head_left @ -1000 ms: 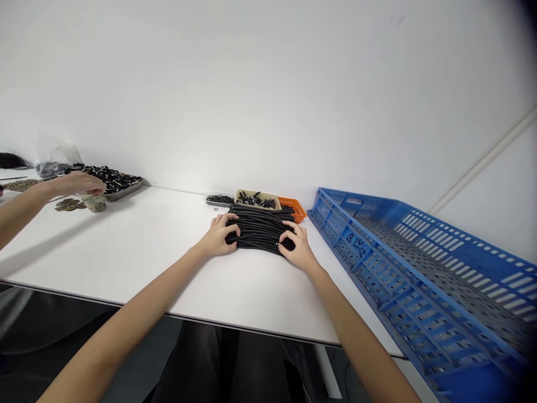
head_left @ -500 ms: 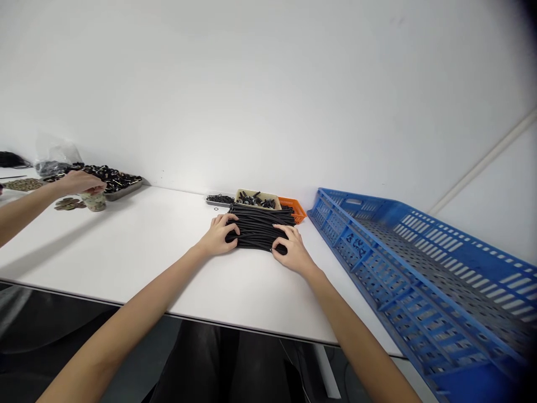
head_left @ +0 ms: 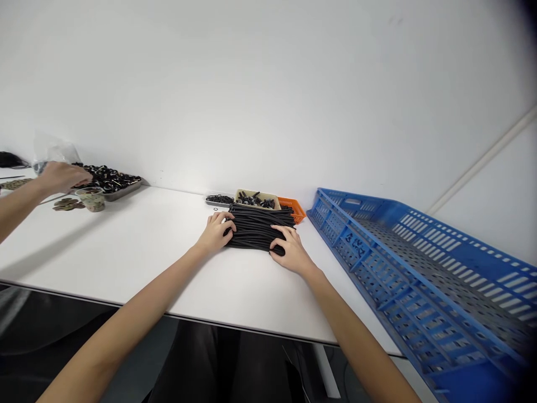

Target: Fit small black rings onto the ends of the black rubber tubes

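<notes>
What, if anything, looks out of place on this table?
One small black ring lies alone on the white tabletop, between the left hand and the grey tray of small black pieces; it may have strayed from there.

The arms (head_left: 134, 305) are slim and bare, the hands (head_left: 213, 234) also bare; the trousers (head_left: 188, 358) are dark and plain.

We make out one piece of lettering: dark, handwritten-looking marks (head_left: 356, 244) on the left outer wall of the blue plastic crate (head_left: 388, 207) at the right of the tabletop (head_left: 138, 252). Too small and blurred, they defeat our reading.
</notes>
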A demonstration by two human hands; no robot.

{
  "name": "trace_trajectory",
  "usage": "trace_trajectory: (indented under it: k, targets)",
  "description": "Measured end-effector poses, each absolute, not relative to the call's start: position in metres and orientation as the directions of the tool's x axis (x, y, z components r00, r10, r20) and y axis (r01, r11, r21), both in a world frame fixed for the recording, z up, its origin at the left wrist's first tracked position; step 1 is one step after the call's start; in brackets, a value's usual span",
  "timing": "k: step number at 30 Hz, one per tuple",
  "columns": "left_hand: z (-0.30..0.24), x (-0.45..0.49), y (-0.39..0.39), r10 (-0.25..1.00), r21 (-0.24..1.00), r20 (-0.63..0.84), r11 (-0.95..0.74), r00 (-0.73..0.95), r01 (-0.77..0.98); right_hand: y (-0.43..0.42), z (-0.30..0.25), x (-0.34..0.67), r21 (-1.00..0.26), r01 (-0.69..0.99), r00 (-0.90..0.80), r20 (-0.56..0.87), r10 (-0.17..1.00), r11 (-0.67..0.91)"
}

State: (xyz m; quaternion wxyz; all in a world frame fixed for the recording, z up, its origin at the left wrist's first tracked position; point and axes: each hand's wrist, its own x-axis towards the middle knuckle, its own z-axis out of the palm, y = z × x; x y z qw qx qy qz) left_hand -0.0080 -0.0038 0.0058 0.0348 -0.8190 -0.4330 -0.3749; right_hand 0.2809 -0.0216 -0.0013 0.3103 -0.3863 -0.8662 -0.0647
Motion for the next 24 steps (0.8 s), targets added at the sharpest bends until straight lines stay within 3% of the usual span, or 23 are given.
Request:
trace_trajectory:
  k: [10, 18, 24]
  targets:
    - [0.0074, -0.0039, -0.0103, 0.633, 0.197, 0.592, -0.713, 0.498, 0.673, -0.0206, -0.0032, 0.2791, -0.252, 0.631, -0.472, 0.626, 0.621, 0.734]
    - [0.0109, -0.0034, -0.0115, 0.606, 0.187, 0.620, -0.731, 0.499, 0.656, -0.0156, -0.0016, 0.2802, -0.346, 0.554, -0.373, 0.710, 0.597, 0.758]
    - [0.0115, -0.0068, -0.0060, 0.590, 0.175, 0.655, -0.726, 0.472, 0.665, -0.0152, 0.0003, 0.2843, -0.477, 0.597, -0.294, 0.618, 0.729, 0.645]
